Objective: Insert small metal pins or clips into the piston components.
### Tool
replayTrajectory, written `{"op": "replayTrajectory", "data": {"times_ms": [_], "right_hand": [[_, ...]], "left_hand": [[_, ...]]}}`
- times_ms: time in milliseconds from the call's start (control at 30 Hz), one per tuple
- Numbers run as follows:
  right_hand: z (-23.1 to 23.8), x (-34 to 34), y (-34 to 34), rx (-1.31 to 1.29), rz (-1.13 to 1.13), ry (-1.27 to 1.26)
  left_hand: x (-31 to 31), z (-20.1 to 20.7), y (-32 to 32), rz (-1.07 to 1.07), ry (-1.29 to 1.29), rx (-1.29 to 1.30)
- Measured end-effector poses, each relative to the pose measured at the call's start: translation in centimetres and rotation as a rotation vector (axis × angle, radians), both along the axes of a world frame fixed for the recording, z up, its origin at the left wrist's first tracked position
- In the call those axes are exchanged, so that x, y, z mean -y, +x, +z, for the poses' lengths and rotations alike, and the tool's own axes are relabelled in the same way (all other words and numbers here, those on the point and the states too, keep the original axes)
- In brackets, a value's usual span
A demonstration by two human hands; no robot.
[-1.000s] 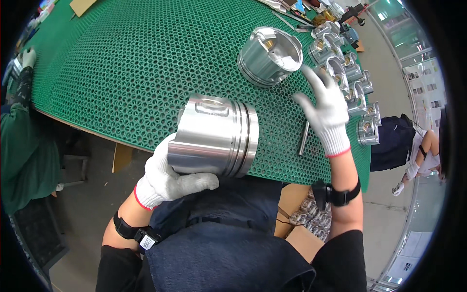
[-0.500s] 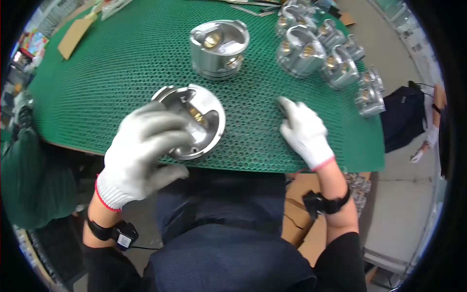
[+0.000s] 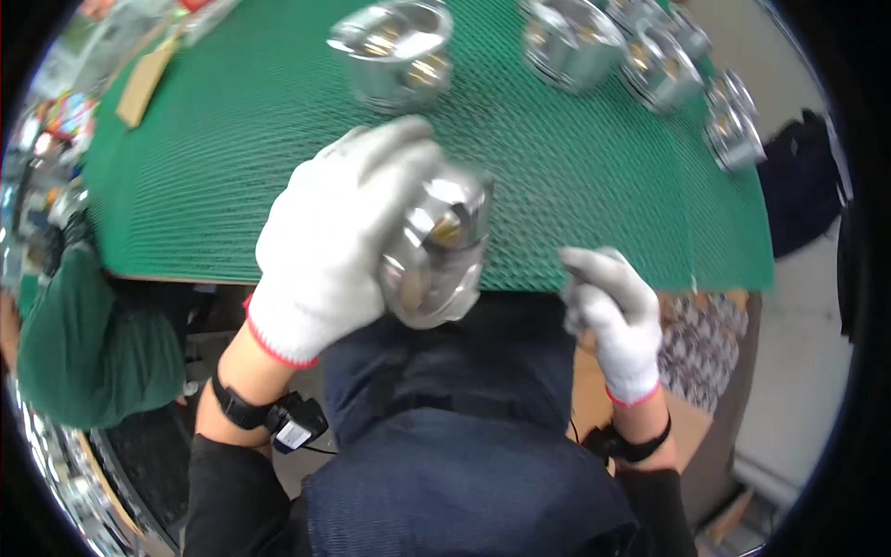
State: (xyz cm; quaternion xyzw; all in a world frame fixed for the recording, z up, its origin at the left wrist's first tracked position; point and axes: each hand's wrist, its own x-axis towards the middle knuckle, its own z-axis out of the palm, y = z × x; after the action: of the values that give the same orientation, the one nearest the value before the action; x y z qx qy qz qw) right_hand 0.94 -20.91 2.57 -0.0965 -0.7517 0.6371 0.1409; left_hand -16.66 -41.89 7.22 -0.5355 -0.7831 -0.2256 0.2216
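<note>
In my gloved left hand [image 3: 325, 227] is a silver metal piston [image 3: 445, 265], tilted on its side at the table's near edge. Its hollow interior and a brass-coloured bushing face right, smeared by motion. The fingers wrap over its far rim and left side. My gloved right hand [image 3: 617, 311] hovers apart from it, just off the near edge, with fingers curled and pressed together; whatever they may hold cannot be made out. Beyond my left hand another piston [image 3: 399, 84] stands hollow side up on the green mat [image 3: 232, 204].
Several pistons, one of them here [image 3: 571, 60], stand at the far right of the table. A tan tag [image 3: 146, 84] lies far left. Below the right edge is a box of metal parts [image 3: 701, 343]. A person in a green sleeve [image 3: 93, 343] is at left.
My left hand has taken hold of the near piston, lifted it off the mat and turned it on its side. My right hand has drawn back off the mat, its fingers curling.
</note>
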Motion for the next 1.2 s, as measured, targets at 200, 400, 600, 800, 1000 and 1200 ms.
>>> {"op": "replayTrajectory", "data": {"times_ms": [200, 400, 600, 800, 1000, 1200], "right_hand": [[0.8, 0.8, -2.4, -0.192, 0.006, 0.399], [1.0, 0.4, -3.2, -0.185, 0.012, 0.374], [1.5, 0.2, -3.6, -0.218, 0.042, 0.482], [2.6, -0.8, -4.3, -0.233, 0.128, 0.71], [3.4, -1.9, -4.0, -0.261, 0.278, 1.059], [5.1, -1.0, -4.1, -0.023, 0.515, 1.106]], "left_hand": [[-3.0, 0.0, 3.1, -0.013, -0.193, -0.069], [-3.8, -0.1, 3.0, -0.008, -0.203, -0.065], [-6.6, 1.0, 0.5, -0.059, -0.319, 0.05], [-9.5, 1.8, -2.8, -0.056, -0.608, 0.042], [-11.5, 2.7, -3.3, -0.067, -0.779, 0.101], [-10.0, 2.1, -3.0, -0.053, -0.692, 0.085]]}}
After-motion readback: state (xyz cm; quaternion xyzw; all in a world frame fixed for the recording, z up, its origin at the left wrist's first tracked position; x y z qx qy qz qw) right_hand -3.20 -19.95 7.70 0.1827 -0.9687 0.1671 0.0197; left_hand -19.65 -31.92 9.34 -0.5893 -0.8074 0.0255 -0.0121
